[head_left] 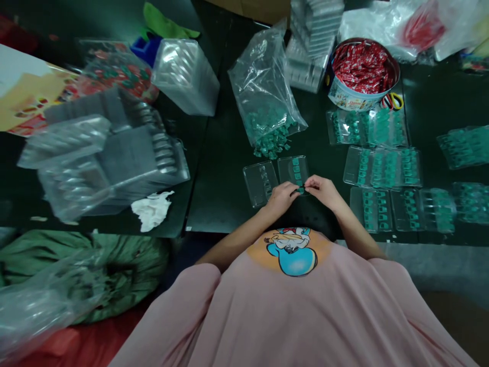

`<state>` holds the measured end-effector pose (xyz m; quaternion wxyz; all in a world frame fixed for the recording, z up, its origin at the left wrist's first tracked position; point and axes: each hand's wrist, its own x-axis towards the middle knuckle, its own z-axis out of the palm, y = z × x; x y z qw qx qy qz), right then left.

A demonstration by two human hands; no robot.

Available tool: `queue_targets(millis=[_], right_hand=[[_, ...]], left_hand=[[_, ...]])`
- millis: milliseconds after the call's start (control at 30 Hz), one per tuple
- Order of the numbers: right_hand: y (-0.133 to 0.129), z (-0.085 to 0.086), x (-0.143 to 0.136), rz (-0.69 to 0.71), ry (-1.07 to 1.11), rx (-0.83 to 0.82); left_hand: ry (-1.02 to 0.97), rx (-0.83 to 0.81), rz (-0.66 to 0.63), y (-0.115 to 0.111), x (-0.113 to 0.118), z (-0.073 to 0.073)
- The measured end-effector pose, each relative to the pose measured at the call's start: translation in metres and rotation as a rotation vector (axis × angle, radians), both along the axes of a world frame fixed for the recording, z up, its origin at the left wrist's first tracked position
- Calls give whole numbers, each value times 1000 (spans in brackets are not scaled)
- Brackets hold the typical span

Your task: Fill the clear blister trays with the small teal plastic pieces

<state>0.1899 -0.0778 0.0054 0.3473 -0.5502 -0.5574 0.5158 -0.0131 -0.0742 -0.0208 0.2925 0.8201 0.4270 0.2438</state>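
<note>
My left hand (281, 196) and my right hand (323, 189) meet over the dark table's near edge, both pinching a small green piece (301, 190) between their fingertips. Just beyond them lie two clear plastic trays: one (260, 182) on the left with empty slots, one (293, 168) on the right holding a few green pieces. Behind the trays a clear bag (263, 92) spills several green pieces (272, 145) onto the table.
Filled clear trays with green pieces (384, 168) cover the right side of the dark table (221, 168). A round tin of red packets (361, 71) stands at the back with scissors (392, 101) beside it. Stacks of empty clear trays (114, 153) and crumpled white paper (152, 209) sit left.
</note>
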Motion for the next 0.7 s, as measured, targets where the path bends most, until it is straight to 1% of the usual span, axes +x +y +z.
queue_targets(millis=[133, 233, 333, 467, 567, 700], right_hand=[[-2, -5, -8, 37, -71, 46], [-1, -3, -11, 65, -124, 63], [-1, 0, -15, 110, -199, 118], [-2, -1, -21, 132, -285, 170], [-1, -3, -17, 138, -261, 151], [2, -2, -4, 110, -199, 109]], left_hand=[[74, -24, 9, 0, 3, 3], [157, -30, 10, 0, 7, 6], [239, -28, 19, 1, 10, 7], [287, -10, 27, 1, 13, 6], [306, -9, 26, 2, 15, 6], [315, -30, 0, 4, 16, 9]])
